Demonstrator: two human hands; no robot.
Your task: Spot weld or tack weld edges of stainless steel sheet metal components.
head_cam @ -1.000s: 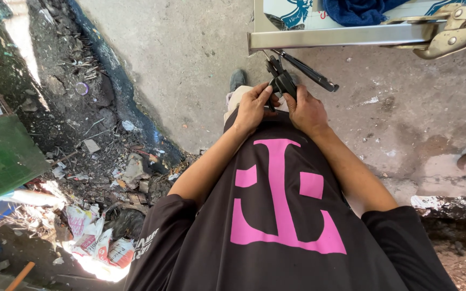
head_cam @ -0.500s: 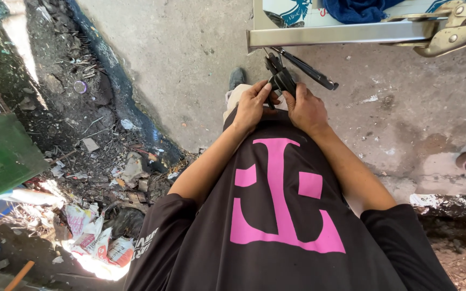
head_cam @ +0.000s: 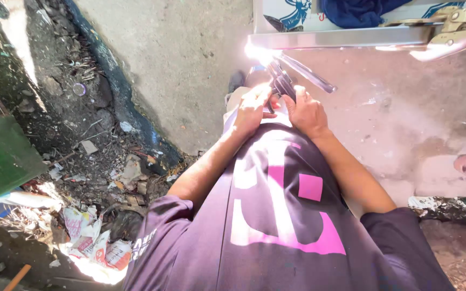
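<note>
From the head camera, a bright white spark [head_cam: 258,52] now glows at the tip of the dark welding holder [head_cam: 282,85]; a moment ago no light was there, and the whole picture looked darker. The spark sits right at the edge of the shiny metal frame [head_cam: 341,37], which is long, flat and smooth. A thin rod [head_cam: 308,74] sticks out beside the holder.

The left hand [head_cam: 253,110] and the right hand [head_cam: 305,111] are close together in front of the belly, both wrapped tight around the holder. The arms are bent in. A metal clamp [head_cam: 454,29] bites the frame. The floor [head_cam: 179,64] is rough grey concrete, with trash [head_cam: 95,242] at the side.
</note>
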